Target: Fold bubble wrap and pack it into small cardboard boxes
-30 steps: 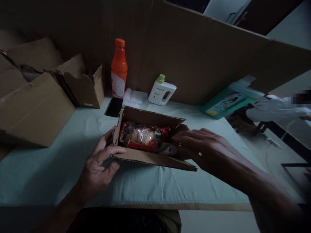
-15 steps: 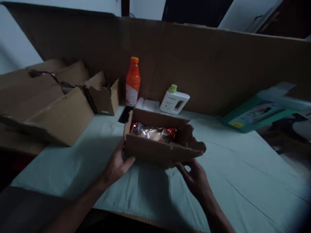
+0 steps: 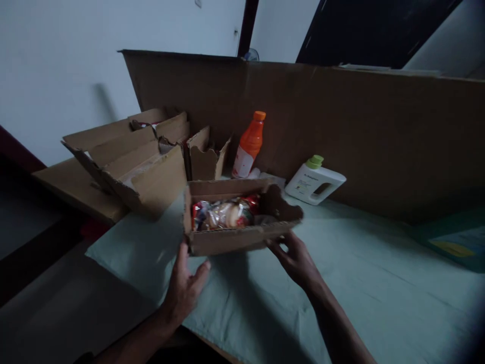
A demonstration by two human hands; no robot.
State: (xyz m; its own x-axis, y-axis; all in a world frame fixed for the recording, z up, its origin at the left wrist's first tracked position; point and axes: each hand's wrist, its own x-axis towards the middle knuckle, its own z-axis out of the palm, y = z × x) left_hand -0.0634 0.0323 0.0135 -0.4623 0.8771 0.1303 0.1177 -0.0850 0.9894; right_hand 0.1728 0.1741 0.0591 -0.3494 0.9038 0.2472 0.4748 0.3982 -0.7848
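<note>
Both my hands hold an open-topped cardboard box (image 3: pixel 227 241) with a torn right end, above the cloth. My left hand (image 3: pixel 185 285) grips the lower left corner, its thumb out to the side and its other fingers partly hidden behind the box. My right hand (image 3: pixel 297 259) holds the front bottom edge near the right end, some fingertips out of sight underneath. Inside the box lies a shiny clear-and-red plastic packet (image 3: pixel 223 213); its pale contents are too blurred to name.
A pale green cloth (image 3: pixel 359 247) covers the table. To the left stand a divided cardboard box (image 3: pixel 162 177) and a smaller cardboard box (image 3: pixel 203 163). Behind are an orange-capped bottle (image 3: pixel 249 146) and a white jug (image 3: pixel 308 184), before a cardboard panel (image 3: pixel 341 111). A green container (image 3: pixel 454 245) is far right.
The view has turned to the left. My hands have carried the box left and it looks lifted, nearer the cardboard boxes. My hold looks the same.
</note>
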